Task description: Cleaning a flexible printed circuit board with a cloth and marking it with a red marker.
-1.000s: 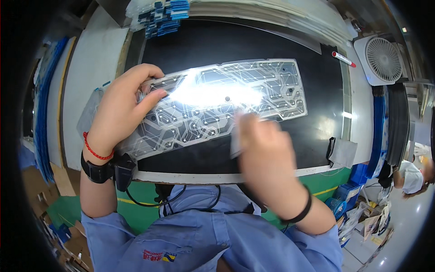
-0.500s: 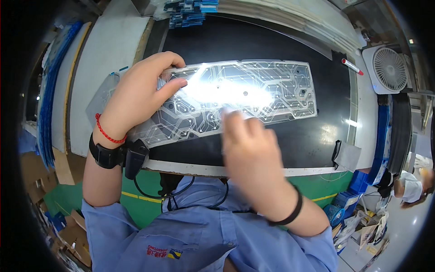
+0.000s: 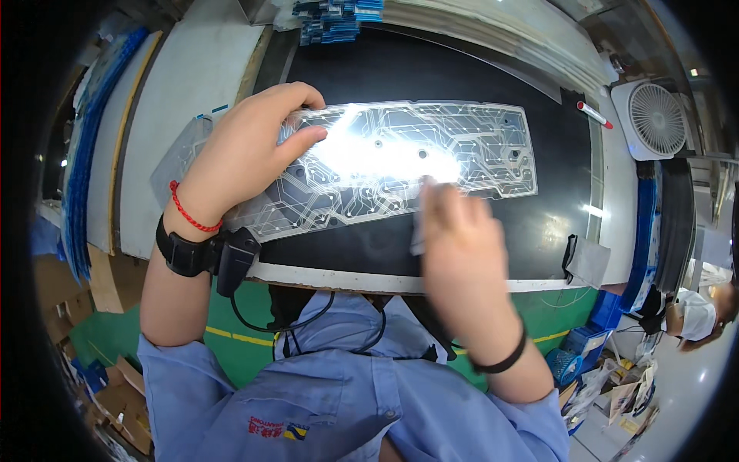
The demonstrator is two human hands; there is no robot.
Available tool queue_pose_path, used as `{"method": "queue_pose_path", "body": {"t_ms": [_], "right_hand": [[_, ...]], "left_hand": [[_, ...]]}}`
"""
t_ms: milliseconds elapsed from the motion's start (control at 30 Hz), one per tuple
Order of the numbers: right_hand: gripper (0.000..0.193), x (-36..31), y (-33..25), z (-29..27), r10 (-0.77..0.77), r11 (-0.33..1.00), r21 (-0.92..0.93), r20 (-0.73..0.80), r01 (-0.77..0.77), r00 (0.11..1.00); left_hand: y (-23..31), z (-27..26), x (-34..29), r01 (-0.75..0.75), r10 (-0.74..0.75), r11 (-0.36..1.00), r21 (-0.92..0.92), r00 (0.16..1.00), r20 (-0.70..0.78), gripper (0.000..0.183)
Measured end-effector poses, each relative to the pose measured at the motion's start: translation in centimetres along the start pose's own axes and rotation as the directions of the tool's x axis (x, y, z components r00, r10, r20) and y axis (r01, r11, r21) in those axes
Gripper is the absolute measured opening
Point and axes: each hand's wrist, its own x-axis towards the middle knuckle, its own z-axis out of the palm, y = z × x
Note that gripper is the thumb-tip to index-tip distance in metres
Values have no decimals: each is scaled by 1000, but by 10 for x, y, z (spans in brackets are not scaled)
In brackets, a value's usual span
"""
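Observation:
A clear keyboard membrane sheet (image 3: 493, 173) with pale printed circuit lines lies at a slant over the black work surface, bright glare across its middle. My left hand (image 3: 250, 142) is closed on its left end, thumb on top and fingers at the far edge. At the near edge, right of the middle, is my right hand (image 3: 466, 250), fingers drawn together and smeared by motion. Something pale shows under its fingers; its kind is too blurred to make out. Beside my left wrist lies another translucent sheet (image 3: 178, 158), partly hidden.
A red-and-white marker (image 3: 594, 115) lies on the right side, with a white fan (image 3: 653, 119) beyond it. A grey cloth (image 3: 587, 264) sits at the near right corner. Blue-and-white strips (image 3: 331, 21) are stacked at the back. A masked person (image 3: 697, 314) is at the far right.
My right hand has moved to the right along the near edge of the membrane sheet. My left hand keeps its hold on the left end.

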Motion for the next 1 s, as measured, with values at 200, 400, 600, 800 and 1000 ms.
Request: {"method": "queue_pose_path", "body": {"t_ms": [200,400,600,800,1000], "right_hand": [[41,-2,-51,1,-177,960,205,-86,191,981],[57,-36,67,-8,210,977,-23,12,-210,978],[49,-24,88,-10,286,944,-183,29,-276,958],[28,24,-23,-3,-53,998,22,99,51,994],[23,27,-93,12,-243,957,136,-92,254,966]], "left_hand": [[-1,0,3,-14,14,999,-34,1000,16,29],[2,-4,2,24,-22,999,-37,999,45,26],[-5,-6,-1,-34,34,999,27,999,23,25],[-10,-8,-9,-64,68,994,89,997,-36,29],[-17,-8,1,-72,73,996,45,997,-20,32]]}}
